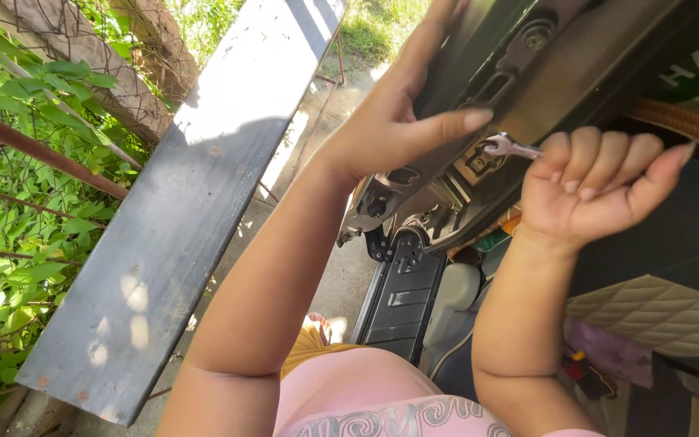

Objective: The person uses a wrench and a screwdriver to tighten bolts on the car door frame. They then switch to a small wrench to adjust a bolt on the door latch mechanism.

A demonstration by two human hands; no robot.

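Note:
My left hand [398, 113] presses flat against a dark metal bracket [544, 73] of a vehicle frame, thumb stretched to the right along its lower edge. My right hand [600, 182] is closed in a fist around a small silver wrench [507, 146]. The wrench's open head pokes out to the left of the fist and sits at a fitting on the bracket, just below my left thumb. A bolt head [535, 34] shows higher on the bracket.
A long grey plank [180, 218] runs diagonally on the left, beside a rusty wire fence [34, 146] and green plants. Below are a black ribbed step plate [402, 295], a quilted beige seat [657, 311] and concrete ground.

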